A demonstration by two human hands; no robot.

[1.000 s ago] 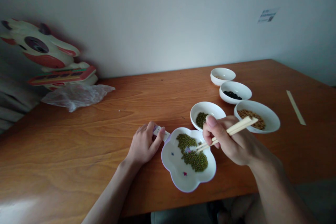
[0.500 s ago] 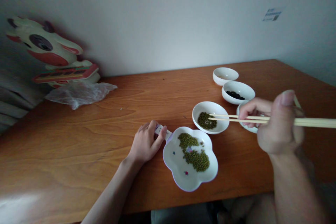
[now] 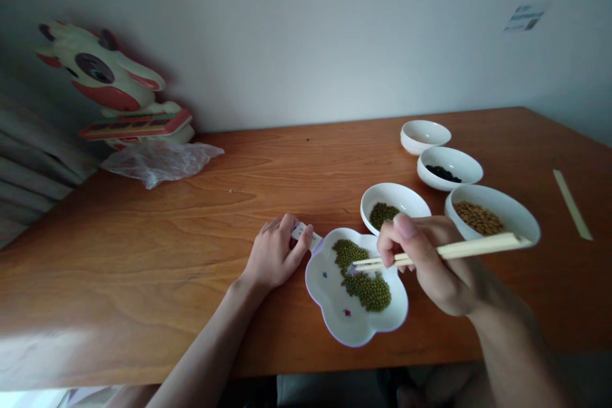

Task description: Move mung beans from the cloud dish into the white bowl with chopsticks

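Note:
My left hand (image 3: 276,250) is closed around the short handle of a white flower-shaped dish (image 3: 329,312) with a lilac rim. Green mung beans (image 3: 368,291) lie in it in two joined heaps. In my right hand (image 3: 430,258) is a pair of wooden chopsticks (image 3: 471,246), their tips down among the beans near the middle of the dish. Whether a bean sits between the tips I cannot tell. Just behind the dish stands a white bowl (image 3: 370,194) holding more mung beans, partly hidden by my right hand.
Right of it, a white bowl (image 3: 519,210) contains tan beans. Behind are a bowl (image 3: 471,162) with dark beans and another white bowl (image 3: 415,142). A pale strip (image 3: 572,204) lies far right. At the left, a cow keyboard toy (image 3: 138,127) stands behind a clear plastic bag (image 3: 165,162).
My right hand has brought the chopsticks from the mung bean bowl left and down into the flower-shaped dish. The tan beans now show. My left hand keeps its hold; the view has shifted slightly.

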